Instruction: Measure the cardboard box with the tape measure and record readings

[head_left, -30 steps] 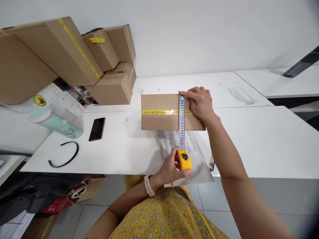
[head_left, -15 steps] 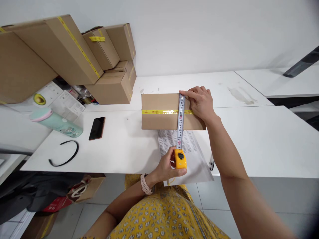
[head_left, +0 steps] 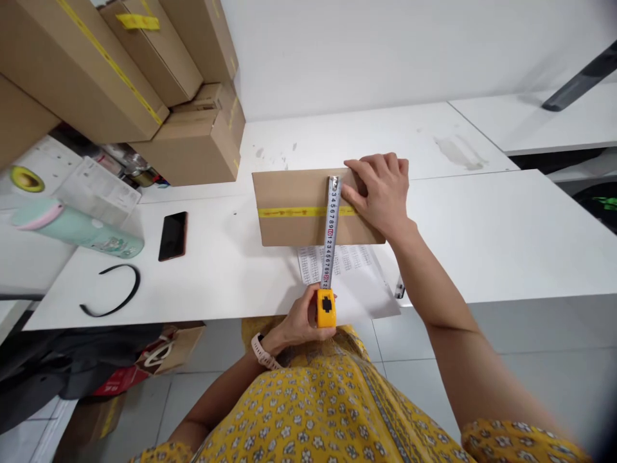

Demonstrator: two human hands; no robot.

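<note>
A cardboard box with a strip of yellow tape across it is on the white table. My left hand grips the yellow tape measure by its case, near the table's front edge. From the case the metal blade runs out over the box, its end near the far edge. My right hand holds the box at its far right part, fingers bent over the far edge and thumb beside the blade. Under the box, partly hidden, lies a printed sheet.
Several cardboard boxes are stacked at the back left against the wall. A mint-green bottle, a phone and a black headband lie on the left. A small dark object is by the sheet's right edge.
My right index finger has left the blade's end and is now on the box's far edge. The tape measure has shifted left, and the box looks slightly tilted. The view has also moved.
</note>
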